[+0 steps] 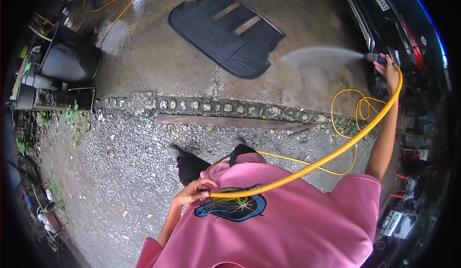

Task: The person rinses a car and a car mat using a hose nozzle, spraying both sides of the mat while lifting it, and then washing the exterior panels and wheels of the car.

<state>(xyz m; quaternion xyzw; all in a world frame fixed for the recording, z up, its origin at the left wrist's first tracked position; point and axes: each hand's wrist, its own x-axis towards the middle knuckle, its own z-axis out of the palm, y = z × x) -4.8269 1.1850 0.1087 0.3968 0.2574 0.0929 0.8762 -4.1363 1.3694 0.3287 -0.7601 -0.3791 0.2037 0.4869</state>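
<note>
At the right, my right hand (386, 69) is wrapped round a hose spray nozzle (370, 57), and a fan of water (326, 55) shoots from it to the left. The yellow hose (326, 160) runs from the nozzle down across my pink shirt. In front of my chest, my left hand (196, 191) pinches the hose between thumb and fingers. A dark floor mat (225, 37) with two cut-out slots lies flat on the wet concrete. The spray reaches toward the mat's right edge.
A dark car (384, 23) stands at the upper right. Loops of hose (362, 109) lie on the ground. A low stone curb (216, 106) and a wooden plank (230, 121) cross before my feet. A large black tub (69, 54) stands at the left.
</note>
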